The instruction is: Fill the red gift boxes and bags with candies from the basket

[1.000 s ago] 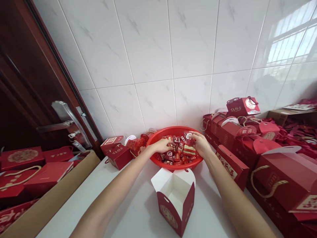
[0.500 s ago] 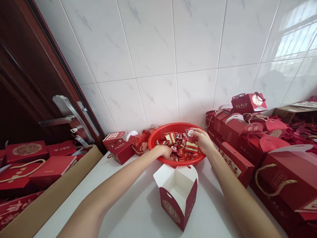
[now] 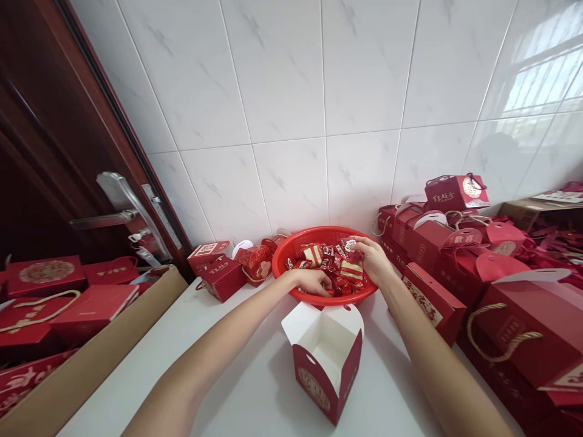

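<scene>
A red plastic basket (image 3: 291, 243) full of wrapped candies (image 3: 346, 285) stands against the wall. My left hand (image 3: 312, 281) reaches over its front rim, fingers curled down among the candies; the fingertips are partly hidden, and what they grip cannot be made out. At the basket's right side, my right hand (image 3: 374, 258) pinches a red wrapped candy (image 3: 350, 245) with a pale round mark. Directly in front of the basket, a dark red gift box (image 3: 319, 382) sits upright with its flaps up, showing a bare white inside.
Red gift boxes (image 3: 523, 328) are piled along the right side, some with rope handles. Smaller boxes (image 3: 223, 278) sit left of the basket. A cardboard carton (image 3: 104, 346) of red boxes stands at far left, near a door handle (image 3: 116, 200). White tiles rise behind.
My left hand has shifted a little to the right in the basket, and its fingers show more now. My right hand stays almost still with the candy.
</scene>
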